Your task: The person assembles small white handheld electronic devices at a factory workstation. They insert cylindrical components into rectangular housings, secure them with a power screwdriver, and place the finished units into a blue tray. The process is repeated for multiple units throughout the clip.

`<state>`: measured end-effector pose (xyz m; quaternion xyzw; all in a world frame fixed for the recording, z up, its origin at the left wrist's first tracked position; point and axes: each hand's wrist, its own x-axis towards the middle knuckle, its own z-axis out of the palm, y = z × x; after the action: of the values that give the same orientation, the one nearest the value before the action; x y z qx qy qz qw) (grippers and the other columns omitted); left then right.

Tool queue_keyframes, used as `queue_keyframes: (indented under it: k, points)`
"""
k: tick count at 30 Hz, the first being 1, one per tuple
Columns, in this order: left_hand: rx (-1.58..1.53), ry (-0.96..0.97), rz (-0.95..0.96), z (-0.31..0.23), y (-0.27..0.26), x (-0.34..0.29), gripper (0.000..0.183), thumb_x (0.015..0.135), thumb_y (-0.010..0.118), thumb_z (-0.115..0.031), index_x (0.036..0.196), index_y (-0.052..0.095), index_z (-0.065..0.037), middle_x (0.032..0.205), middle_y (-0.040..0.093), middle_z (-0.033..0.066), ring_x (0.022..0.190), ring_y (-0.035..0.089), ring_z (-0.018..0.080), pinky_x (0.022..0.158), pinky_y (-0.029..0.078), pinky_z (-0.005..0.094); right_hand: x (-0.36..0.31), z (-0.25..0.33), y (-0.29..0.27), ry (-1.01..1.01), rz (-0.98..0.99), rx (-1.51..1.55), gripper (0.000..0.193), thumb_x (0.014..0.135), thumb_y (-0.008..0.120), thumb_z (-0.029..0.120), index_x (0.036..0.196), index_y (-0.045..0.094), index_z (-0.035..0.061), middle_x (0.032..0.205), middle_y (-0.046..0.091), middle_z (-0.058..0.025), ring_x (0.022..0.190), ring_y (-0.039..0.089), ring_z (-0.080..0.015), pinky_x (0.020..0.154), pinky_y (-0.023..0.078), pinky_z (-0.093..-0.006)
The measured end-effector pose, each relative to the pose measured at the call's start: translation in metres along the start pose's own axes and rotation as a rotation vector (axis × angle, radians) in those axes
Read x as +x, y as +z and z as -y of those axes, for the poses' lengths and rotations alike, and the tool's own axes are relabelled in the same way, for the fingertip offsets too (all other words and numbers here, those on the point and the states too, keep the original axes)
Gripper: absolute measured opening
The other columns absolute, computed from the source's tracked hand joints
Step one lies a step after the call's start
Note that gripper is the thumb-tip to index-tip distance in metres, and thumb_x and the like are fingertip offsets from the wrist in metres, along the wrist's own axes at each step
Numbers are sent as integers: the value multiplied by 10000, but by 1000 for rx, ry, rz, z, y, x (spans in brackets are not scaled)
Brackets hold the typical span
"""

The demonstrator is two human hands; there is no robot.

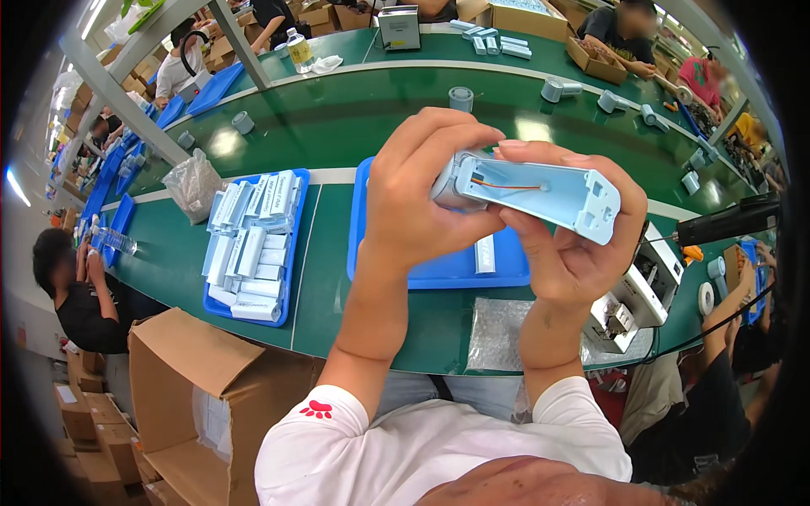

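Between my hands, raised above the bench, is a light blue plastic fan housing (548,198) with a hollow handle and a round grey-blue head. Inside the open handle runs a thin orange-red wire. My left hand (426,181) is wrapped round the head end. The fingers of my right hand (582,228) grip the handle from both long sides. Below my hands lies a blue tray (388,274), partly hidden by them, with a white and light blue piece (484,255) in it. To the left, another blue tray (291,291) holds several white and light blue handle pieces (249,253).
A conveyor (354,105) carrying several fan housings crosses behind the bench. At right stand a white machine (654,282) and a black electric screwdriver (727,221). Bubble wrap (498,333) lies at the near edge, a cardboard box (194,405) lower left. Co-workers sit around.
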<state>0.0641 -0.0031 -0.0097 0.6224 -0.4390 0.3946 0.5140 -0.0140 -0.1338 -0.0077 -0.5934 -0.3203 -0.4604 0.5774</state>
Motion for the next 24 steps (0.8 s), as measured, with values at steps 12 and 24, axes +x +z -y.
queue_keyframes:
  k: [12, 24]
  points:
    - [-101, 67, 48, 20, 5, -5, 450, 575, 885, -213, 949, 691, -56, 959, 698, 94, 848, 656, 307, 759, 542, 385, 0, -3, -2, -58, 98, -118, 576, 864, 769, -33, 1323, 421, -14, 1149, 674, -336, 1094, 699, -391, 956, 567, -459]
    - [-271, -108, 165, 22, 12, -5, 739, 624, 921, -204, 1296, 639, -83, 1196, 638, 111, 1084, 624, 305, 950, 494, 405, 6, -31, -31, 74, 43, 14, 641, 802, 759, -142, 1365, 483, -7, 1202, 691, -202, 1124, 702, -283, 946, 587, -386]
